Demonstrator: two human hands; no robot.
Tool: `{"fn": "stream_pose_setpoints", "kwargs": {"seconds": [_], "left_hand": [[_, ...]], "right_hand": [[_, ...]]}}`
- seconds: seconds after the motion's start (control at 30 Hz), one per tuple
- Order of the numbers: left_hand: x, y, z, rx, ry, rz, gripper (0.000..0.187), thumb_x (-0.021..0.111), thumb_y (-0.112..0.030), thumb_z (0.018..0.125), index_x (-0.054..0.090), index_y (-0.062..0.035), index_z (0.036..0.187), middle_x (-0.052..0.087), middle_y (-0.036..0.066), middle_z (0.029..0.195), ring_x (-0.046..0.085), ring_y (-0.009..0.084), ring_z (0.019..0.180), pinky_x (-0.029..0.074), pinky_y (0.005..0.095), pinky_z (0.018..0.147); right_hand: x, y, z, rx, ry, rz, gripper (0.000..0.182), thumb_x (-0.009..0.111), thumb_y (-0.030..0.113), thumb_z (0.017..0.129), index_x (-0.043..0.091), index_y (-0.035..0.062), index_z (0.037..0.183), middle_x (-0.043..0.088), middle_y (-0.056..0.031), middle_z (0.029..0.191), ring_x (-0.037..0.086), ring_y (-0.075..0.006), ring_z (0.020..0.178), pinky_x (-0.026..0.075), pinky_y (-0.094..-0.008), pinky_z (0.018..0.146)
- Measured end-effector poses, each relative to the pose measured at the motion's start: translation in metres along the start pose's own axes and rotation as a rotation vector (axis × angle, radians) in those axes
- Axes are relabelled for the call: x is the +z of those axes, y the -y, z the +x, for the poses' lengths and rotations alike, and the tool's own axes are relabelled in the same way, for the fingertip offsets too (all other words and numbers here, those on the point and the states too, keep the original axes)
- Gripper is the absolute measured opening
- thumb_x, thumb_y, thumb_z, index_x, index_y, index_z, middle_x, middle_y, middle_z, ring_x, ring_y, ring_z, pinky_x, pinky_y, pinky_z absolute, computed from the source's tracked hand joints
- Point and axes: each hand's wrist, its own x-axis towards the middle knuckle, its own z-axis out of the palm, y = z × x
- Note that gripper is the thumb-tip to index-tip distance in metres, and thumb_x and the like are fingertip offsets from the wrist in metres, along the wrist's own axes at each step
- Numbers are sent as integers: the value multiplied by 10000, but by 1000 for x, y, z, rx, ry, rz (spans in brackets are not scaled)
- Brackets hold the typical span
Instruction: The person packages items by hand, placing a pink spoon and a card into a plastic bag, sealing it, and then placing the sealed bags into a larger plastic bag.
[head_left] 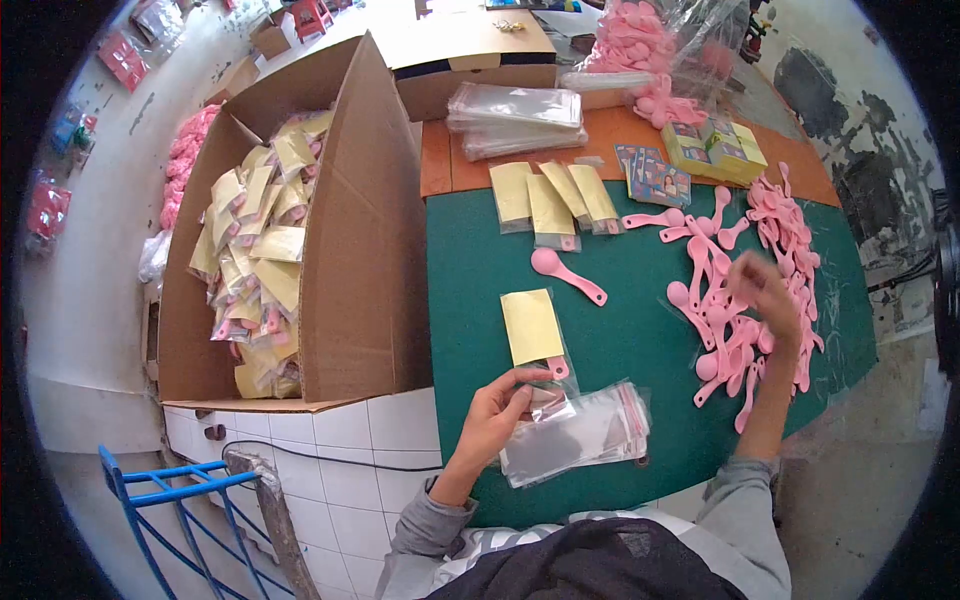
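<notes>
My left hand (500,412) is closed, thumb and fingers pinching a clear plastic bag at the near end of a packet. That packet holds a yellow card (532,328), with the pink handle end of a spoon showing below it. Under the same hand lies a stack of clear plastic bags (580,435). Over the heap of pink spoons (735,345) hovers my right hand (765,290), its fingers loosely bent and apart; no spoon shows in it. One pink measuring spoon (570,277) rests alone on the green table top (470,310).
Several filled packets (552,205) lie farther back, near printed cards (655,178) and card stacks (715,150). More clear bags (515,120) are piled behind. A big cardboard box (365,240) of packets stands left, above a blue metal frame (180,490).
</notes>
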Motion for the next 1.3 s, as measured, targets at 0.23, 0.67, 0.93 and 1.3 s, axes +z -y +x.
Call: {"fn": "stream_pose_setpoints", "kwargs": {"seconds": [0.23,0.67,0.93,1.3], "left_hand": [[1,0,-2,-18,0,-160,207,403,-74,961,547,23,1073,620,104,1034,612,138,943,488,258,825],[1,-13,-1,239,-113,752,183,617,0,821,559,1,995,601,86,903,635,168,800,534,271,686],[-1,-4,8,255,-261,705,142,685,-44,775,596,11,872,582,68,845,610,132,730,536,250,603],[-2,3,13,139,-355,472,159,684,-70,796,554,7,847,565,48,822,593,94,743,497,221,590]], "right_hand": [[101,82,7,-547,164,-577,622,760,133,711,439,97,1242,419,-160,1205,460,-342,1084,453,-401,846],[207,64,-14,-287,170,37,204,733,32,704,584,43,842,462,-95,991,571,-194,862,511,-309,752],[215,55,-17,178,213,653,135,662,53,812,561,-21,863,514,-70,971,570,-115,872,529,-256,710],[226,59,-17,324,60,596,151,619,51,852,483,-12,832,604,-81,775,630,-129,695,555,-265,606]]}}
